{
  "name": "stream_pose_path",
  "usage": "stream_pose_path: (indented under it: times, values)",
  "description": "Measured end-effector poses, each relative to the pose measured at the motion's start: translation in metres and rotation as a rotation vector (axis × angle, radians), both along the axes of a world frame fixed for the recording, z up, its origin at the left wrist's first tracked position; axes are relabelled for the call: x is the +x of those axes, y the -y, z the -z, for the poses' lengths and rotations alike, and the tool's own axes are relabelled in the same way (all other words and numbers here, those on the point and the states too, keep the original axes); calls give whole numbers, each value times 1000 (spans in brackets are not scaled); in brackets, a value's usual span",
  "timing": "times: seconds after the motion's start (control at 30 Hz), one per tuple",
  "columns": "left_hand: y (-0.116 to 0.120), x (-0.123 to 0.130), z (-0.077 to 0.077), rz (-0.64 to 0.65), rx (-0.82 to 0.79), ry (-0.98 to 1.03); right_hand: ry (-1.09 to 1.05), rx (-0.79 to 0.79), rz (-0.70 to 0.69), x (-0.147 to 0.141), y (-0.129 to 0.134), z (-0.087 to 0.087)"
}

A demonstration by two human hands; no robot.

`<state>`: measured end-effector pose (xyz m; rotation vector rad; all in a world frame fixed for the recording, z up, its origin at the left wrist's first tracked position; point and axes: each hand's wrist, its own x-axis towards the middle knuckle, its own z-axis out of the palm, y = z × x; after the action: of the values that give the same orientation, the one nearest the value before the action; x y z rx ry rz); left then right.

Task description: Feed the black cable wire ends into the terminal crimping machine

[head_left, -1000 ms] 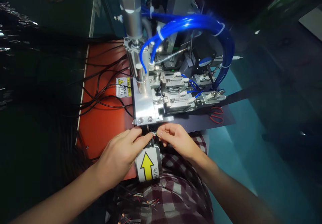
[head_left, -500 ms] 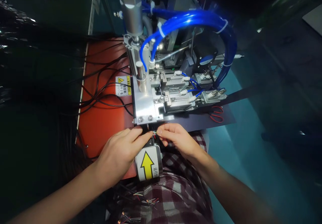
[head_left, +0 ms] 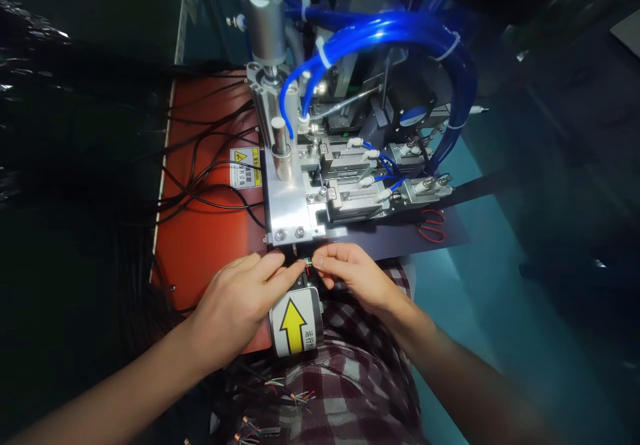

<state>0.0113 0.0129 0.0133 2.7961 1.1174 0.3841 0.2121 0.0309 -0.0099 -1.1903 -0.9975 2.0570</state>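
Small colored wire ends (head_left: pixel 308 263) show between my two hands, just below the front edge of the metal machine (head_left: pixel 290 215). My left hand (head_left: pixel 245 295) reaches in from the left, its fingertips closed at the wires. On the right side, my right hand (head_left: pixel 350 268) pinches at the same wires with thumb and forefinger. Which strand each hand grips is too small to tell. Directly below the fingertips is a white label with a yellow arrow (head_left: pixel 293 325).
Black cables (head_left: pixel 200 138) run over the orange surface (head_left: pixel 210 245) at left. Blue air tubes (head_left: pixel 385 28) arch over the machine. Red-handled scissors (head_left: pixel 431 226) lie at right. Stripped cable ends (head_left: pixel 300 398) lie near the checkered cloth (head_left: pixel 350 378).
The view has shifted very slightly. Both hands keep almost the same position at the wires.
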Motion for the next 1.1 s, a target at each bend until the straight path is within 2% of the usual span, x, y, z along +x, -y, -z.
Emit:
stream_pose_path:
  times: [0.57, 0.9, 1.1]
  values:
    - [-1, 3, -2, -10, 57, -10, 39, 21, -6, 1, 0, 3]
    - [1, 1, 1, -6, 15, -21, -29, -78, -19, 1, 1, 2]
    - [1, 1, 0, -7, 29, -19, -55, -65, -41, 3, 1, 4]
